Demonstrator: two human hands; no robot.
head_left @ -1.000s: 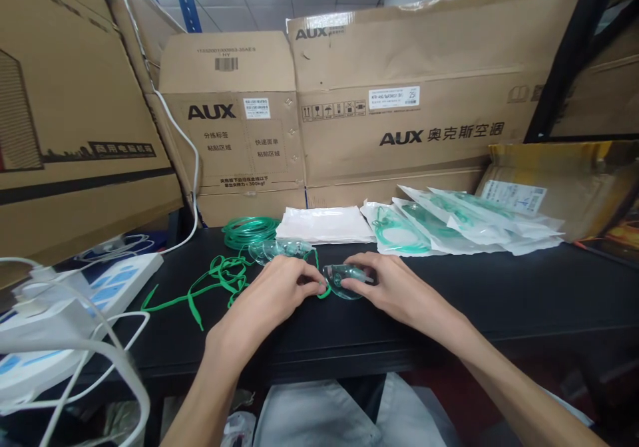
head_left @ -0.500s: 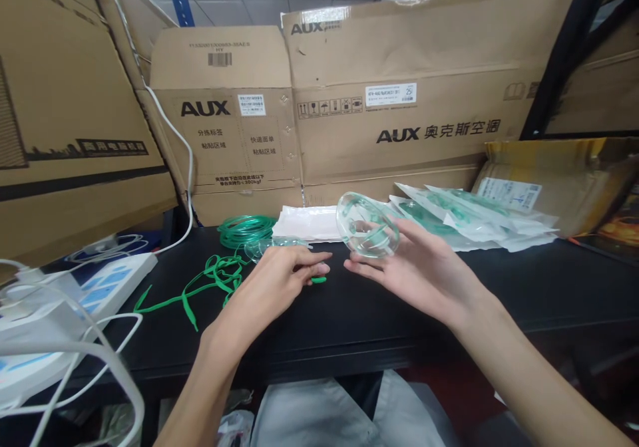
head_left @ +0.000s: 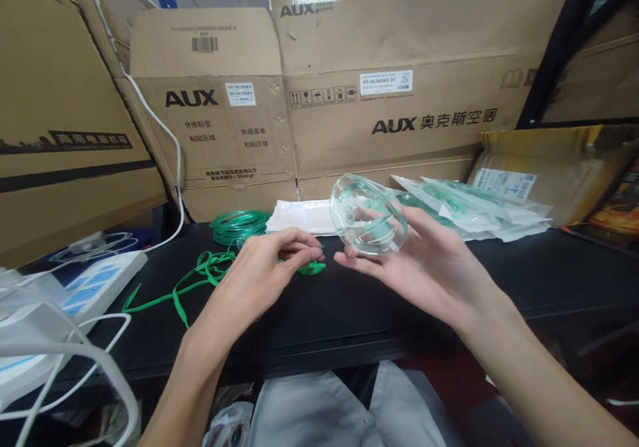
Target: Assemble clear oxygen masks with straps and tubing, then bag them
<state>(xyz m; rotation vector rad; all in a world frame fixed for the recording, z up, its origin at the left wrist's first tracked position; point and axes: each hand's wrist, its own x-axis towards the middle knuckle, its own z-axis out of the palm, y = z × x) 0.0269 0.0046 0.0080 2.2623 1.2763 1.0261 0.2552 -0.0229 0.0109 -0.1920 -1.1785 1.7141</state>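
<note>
A clear oxygen mask (head_left: 369, 224) with a green tint rests in my right hand (head_left: 429, 261), whose fingers and thumb are around its side. The wide rim is tilted up toward the left. My left hand (head_left: 269, 267) is closed in a pinch just left of the mask, apart from it. From the fingertips sticks out a bit of green strap (head_left: 312, 269). More green strap (head_left: 204, 274) lies tangled on the black table to the left, beside my wrist. Behind it sits a coil of green tubing (head_left: 239, 224). A clear piece near the coil is mostly hidden by my left hand.
Flat white packets (head_left: 299, 217) lie at the back middle. Several sealed pouches with green contents (head_left: 469, 204) are piled at the back right. A white power strip (head_left: 100, 291) with cables occupies the left. Cardboard boxes (head_left: 424, 48) wall in the black table (head_left: 349, 320).
My left fingers have closed into a tighter pinch, and more green strap shows at their tips. The mask has turned slightly in my right hand. The whole view has shifted a little.
</note>
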